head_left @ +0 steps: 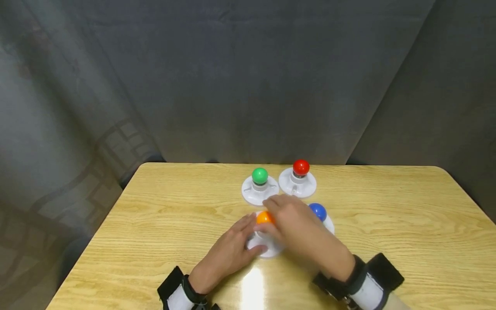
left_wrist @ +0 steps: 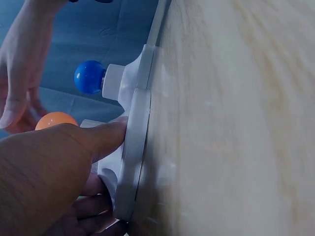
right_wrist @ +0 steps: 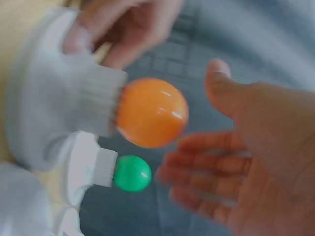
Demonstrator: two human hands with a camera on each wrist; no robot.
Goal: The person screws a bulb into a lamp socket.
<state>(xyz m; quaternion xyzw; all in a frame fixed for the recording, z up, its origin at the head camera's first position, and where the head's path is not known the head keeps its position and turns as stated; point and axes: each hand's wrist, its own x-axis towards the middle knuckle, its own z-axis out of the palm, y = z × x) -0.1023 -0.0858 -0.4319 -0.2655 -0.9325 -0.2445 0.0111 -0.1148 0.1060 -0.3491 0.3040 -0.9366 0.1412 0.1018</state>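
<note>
An orange light bulb (right_wrist: 152, 113) stands in a white round lamp holder (right_wrist: 88, 98) on the table. My left hand (head_left: 232, 247) grips that holder by its rim, thumb on the near side and fingers around the left, as the left wrist view shows. Beside the orange bulb is my right hand (right_wrist: 231, 157), its fingers extended and slightly blurred; a gap shows between thumb and bulb. In the head view this hand (head_left: 294, 221) partly covers the orange bulb and the holder of the blue bulb (head_left: 317, 211).
Behind, a green bulb (head_left: 260, 176) and a red bulb (head_left: 301, 167) each sit in a white round holder. The blue bulb's holder (left_wrist: 129, 78) is close against the gripped one. A grey curtain (head_left: 248, 86) hangs beyond the wooden table's (head_left: 174, 193) far edge.
</note>
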